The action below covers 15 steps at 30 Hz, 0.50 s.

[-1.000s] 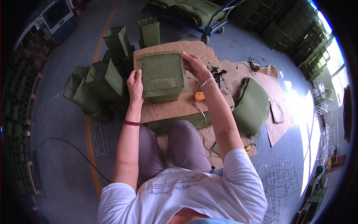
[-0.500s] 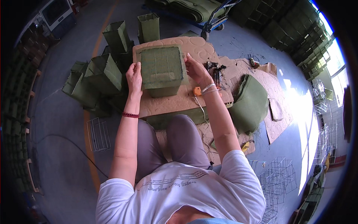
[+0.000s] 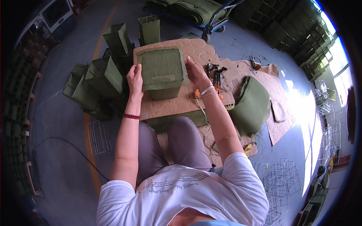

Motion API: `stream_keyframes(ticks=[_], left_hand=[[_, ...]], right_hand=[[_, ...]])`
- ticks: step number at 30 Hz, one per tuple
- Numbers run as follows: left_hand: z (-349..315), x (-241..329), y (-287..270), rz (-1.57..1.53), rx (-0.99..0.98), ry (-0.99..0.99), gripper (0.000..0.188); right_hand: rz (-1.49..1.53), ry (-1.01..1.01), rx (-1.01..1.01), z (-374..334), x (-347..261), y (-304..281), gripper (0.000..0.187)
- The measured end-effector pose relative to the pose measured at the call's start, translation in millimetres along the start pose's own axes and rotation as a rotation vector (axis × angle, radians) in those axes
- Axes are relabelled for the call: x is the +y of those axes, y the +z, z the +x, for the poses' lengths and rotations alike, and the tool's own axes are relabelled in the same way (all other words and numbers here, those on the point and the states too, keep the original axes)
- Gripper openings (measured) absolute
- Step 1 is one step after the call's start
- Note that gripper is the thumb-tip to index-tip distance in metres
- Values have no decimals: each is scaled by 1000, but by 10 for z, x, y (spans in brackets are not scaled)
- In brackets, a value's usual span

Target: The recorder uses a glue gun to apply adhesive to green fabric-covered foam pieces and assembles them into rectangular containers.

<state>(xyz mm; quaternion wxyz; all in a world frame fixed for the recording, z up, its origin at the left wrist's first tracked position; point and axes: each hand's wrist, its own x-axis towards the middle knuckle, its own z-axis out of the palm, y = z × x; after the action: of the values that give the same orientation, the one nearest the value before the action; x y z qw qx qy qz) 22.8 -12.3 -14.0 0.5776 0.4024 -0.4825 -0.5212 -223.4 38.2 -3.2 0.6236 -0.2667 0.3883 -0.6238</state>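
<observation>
A green felt box stands in front of me on a cardboard-topped work surface, its closed square face upward. Faint straight lines show through that face, and a paler patch marks its near part. My left hand presses on the box's left side, thumb up along the edge. At the opposite side my right hand grips the right edge, its fingertips partly hidden behind the box. Just right of that hand lies a dark, grimy glue-gun-like tool, with an orange block and white cord near my wrist.
Several open green felt boxes stand at the left. Folded green felt lies at the right on cardboard. Wire frames sit on the floor at lower right, another at left. A blue cart carries felt rolls beyond.
My right hand has closed in slightly against the box's right edge. The box has shifted very little, and my left hand stays at its side.
</observation>
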Motion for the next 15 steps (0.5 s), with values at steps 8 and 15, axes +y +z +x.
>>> stream_keyframes(ticks=[8,15], left_hand=[[-22,14,74,-26,-10,14,24],[-9,28,42,3,6,16,25]], right_hand=[[-124,-137,-73,144,191,-155,28],[-387,-136,-14,-225,-198,-118,76]])
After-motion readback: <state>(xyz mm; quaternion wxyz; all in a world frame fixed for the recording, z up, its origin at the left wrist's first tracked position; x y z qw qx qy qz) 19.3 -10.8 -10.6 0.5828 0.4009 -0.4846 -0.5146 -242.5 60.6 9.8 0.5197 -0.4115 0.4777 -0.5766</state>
